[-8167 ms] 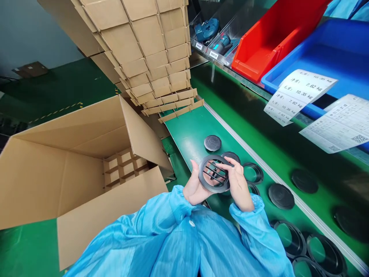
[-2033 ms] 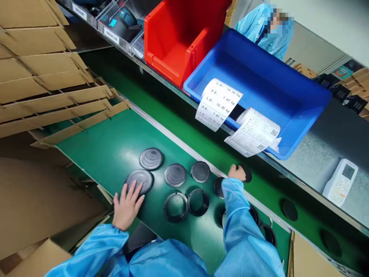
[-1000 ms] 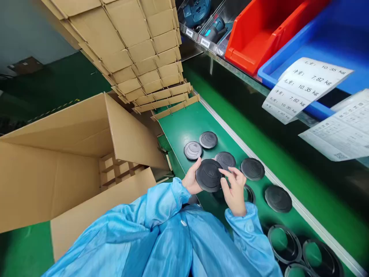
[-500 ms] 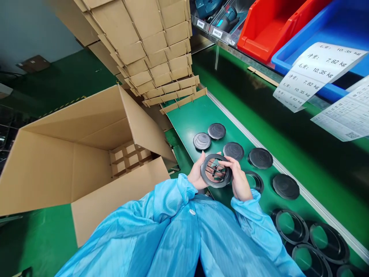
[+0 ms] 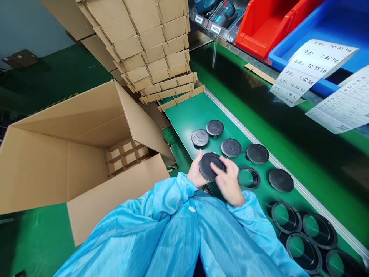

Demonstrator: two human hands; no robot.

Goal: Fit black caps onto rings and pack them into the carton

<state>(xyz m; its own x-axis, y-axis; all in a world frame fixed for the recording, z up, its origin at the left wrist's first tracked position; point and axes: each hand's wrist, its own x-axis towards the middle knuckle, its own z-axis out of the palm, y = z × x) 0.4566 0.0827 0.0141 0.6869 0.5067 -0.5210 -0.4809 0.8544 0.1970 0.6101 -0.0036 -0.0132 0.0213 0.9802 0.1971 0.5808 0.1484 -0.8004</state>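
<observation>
I hold a black round plastic disc (image 5: 208, 165) in front of my chest, its closed face up. My left hand (image 5: 195, 174) grips its left edge from below. My right hand (image 5: 227, 180) lies over its right side, fingers curled onto the face. Just beyond, on the green belt (image 5: 187, 111), lie several more black discs, among them one (image 5: 200, 137) at the far left and one (image 5: 231, 147) close to my fingers. A black ring (image 5: 248, 177) rests beside my right hand.
An open cardboard box (image 5: 72, 154) with a divider grid (image 5: 127, 157) stands at my left. Stacked cardboard dividers (image 5: 150, 46) lean at the belt's far end. More black rings (image 5: 302, 238) crowd the belt at lower right. A red bin (image 5: 268, 27), a blue bin (image 5: 331, 23) and paper labels (image 5: 311, 69) sit above right.
The part in my hands has been turned over: half a second ago its open ribbed side faced me, now its closed face does. My right hand has slid over it.
</observation>
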